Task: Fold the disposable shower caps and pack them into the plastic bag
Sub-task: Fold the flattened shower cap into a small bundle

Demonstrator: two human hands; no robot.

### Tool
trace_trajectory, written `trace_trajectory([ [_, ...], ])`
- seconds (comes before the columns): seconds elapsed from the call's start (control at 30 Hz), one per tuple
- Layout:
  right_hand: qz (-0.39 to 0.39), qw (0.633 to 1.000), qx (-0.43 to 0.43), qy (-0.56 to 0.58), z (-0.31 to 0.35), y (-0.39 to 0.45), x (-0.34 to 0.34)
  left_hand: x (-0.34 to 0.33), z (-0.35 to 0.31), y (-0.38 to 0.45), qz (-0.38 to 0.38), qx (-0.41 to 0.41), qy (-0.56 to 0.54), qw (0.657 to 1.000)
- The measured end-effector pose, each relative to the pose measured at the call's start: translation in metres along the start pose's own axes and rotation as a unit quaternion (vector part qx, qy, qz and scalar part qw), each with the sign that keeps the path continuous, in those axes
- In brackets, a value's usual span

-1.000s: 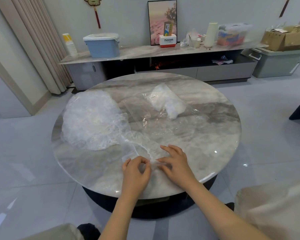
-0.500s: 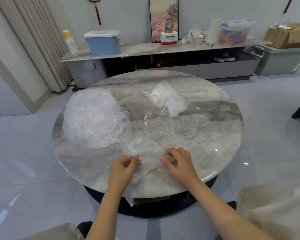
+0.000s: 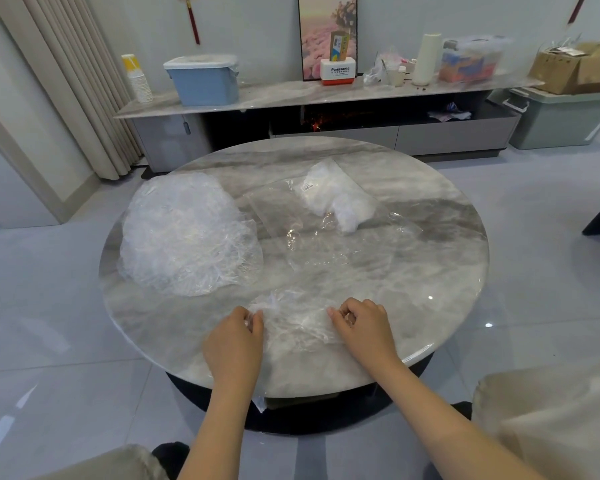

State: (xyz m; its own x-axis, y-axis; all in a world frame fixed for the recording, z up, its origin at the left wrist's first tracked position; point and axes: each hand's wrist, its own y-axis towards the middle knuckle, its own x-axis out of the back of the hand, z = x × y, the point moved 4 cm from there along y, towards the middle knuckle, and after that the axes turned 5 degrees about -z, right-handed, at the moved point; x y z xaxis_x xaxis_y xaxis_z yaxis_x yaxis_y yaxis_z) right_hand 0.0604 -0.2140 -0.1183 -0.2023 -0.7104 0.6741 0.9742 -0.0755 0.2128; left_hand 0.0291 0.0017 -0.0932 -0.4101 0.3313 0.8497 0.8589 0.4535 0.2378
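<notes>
Lower centre: left hand & right hand are each pinching an edge of one clear shower cap, lying on desk; cap pile centre-left, plastic bag w/ folded caps above centre.

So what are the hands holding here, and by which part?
One clear shower cap, spread on the table: left hand pinches its left edge, right hand its right edge.

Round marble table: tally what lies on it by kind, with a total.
Loose heap of clear crumpled shower caps: 1
Single clear shower cap pinched between left hand and right hand: 1
Clear plastic bag holding white folded caps: 1
Total: 3
</notes>
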Motion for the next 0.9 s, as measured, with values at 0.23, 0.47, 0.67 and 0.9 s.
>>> trace_trajectory([
  [0.23,-0.018,0.997,0.037,-0.068,0.009,-0.001,0.004,-0.008,0.006,0.002,-0.025,0.009,0.051,0.998],
  [0.47,-0.012,0.998,0.053,-0.028,0.013,-0.002,0.009,-0.005,-0.018,-0.01,-0.147,-0.098,-0.047,0.983],
  [0.67,-0.011,0.999,0.014,0.038,0.009,-0.004,0.01,-0.015,-0.055,-0.035,0.036,-0.189,-0.07,0.979],
  [0.9,0.015,0.988,-0.041,0.145,0.009,-0.006,0.015,-0.035,-0.057,-0.048,0.179,-0.233,-0.008,0.956],
])
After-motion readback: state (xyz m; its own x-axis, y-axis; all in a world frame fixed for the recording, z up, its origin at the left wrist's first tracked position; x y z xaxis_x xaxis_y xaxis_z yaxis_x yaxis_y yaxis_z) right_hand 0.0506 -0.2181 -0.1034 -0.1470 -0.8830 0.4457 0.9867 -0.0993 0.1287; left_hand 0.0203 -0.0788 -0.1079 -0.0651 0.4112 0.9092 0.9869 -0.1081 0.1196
